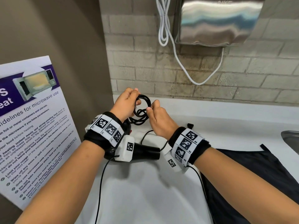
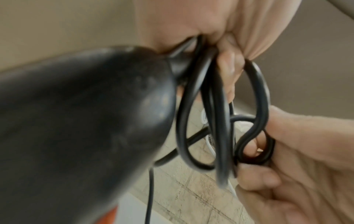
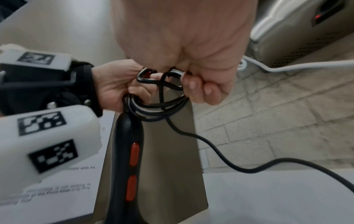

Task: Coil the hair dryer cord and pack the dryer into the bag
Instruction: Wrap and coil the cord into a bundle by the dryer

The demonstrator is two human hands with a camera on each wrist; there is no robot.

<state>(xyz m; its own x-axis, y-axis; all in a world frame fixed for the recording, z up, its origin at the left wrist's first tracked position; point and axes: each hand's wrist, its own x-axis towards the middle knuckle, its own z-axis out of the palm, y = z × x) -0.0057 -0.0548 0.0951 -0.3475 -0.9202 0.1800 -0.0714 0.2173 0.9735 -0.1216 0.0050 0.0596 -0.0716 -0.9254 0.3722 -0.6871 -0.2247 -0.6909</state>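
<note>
Hidden: my left wrist band covers much of the hair dryer; its plug end is not clearly visible.
Bag: the black bag lies flat on the bench, contents unseen.
Fingers: my left hand grips the coiled cord; my right hand pinches one loop.
Dryer: hanging below my left hand, over the bench.

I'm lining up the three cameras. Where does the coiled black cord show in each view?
Head: cord at centre, between both hands, above the counter.
Left wrist: centre-right, loops hanging from the fingers.
Right wrist: upper centre, below the fist.
Shared landmark: the dryer, below the coil in each view.
</note>
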